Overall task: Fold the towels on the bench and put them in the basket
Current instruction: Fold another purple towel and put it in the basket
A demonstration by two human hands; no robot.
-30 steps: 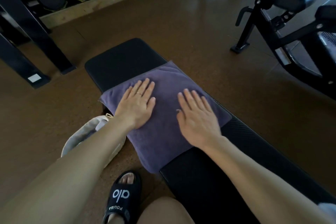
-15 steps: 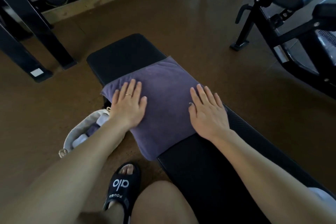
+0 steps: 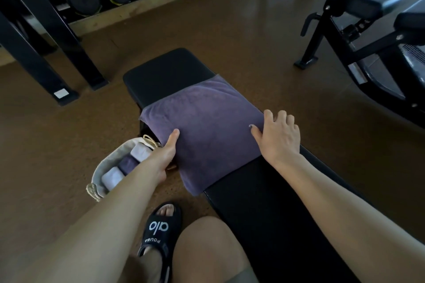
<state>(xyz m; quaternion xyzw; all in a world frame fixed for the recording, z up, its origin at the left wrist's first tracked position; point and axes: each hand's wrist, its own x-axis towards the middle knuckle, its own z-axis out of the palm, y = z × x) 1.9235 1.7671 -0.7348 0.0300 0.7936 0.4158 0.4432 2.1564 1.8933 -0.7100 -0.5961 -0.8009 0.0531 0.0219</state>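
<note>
A folded purple towel [image 3: 207, 126] lies across the black padded worktop [image 3: 264, 202], covering its middle stretch; the towel's left side hangs over the worktop's left edge, and its far edge stops short of the worktop's bare far end. The left hand [image 3: 166, 151] is at that left edge: its thumb lies on top of the towel while its fingers go under the overhanging cloth, so it grips the towel's left side. The right hand [image 3: 279, 135] rests on the towel's right side at the worktop's right edge, thumb flat on the cloth and pointing inward, fingers [image 3: 269, 115] bent down over the towel's edge; whether they curl under it I cannot tell.

On the brown floor just beside the worktop's left edge stands a pale fabric basket [image 3: 103, 167] with a rope handle. Inside it lie folded towels [image 3: 124, 165], two pale ones with a dark purple one between them. The left forearm crosses over the basket's near side. A foot in a black slide sandal [image 3: 158, 230] stands on the floor near the basket, beside a bare knee
</note>
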